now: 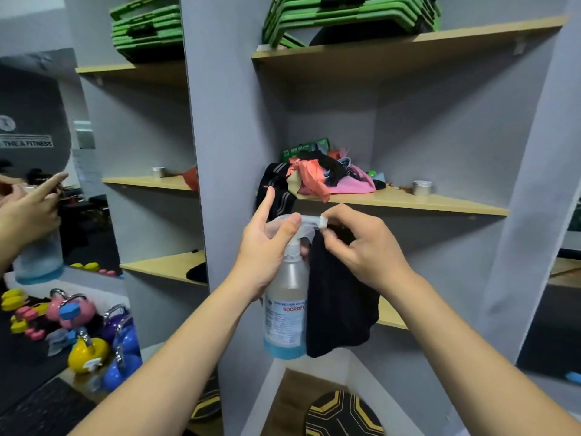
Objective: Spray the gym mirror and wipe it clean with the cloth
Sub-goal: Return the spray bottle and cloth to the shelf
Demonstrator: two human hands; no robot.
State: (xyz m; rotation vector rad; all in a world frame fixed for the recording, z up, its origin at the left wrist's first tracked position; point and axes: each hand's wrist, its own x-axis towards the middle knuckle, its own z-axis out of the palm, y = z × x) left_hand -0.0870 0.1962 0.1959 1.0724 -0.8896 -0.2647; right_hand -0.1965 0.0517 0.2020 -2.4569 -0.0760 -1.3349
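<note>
While left hand [267, 256] grips clear plastic spray bottle [286, 309] by its neck, right hand [361, 247] pinching white nozzle tip [322, 222], probably to open it, black cloth [341, 309] draped beneath.

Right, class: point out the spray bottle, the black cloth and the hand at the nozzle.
Spray bottle [287, 297]: head view, on its clear body above the label.
Black cloth [341, 309]: head view, middle of the hanging fabric.
Right hand [361, 247]: head view, back of the hand.
</note>
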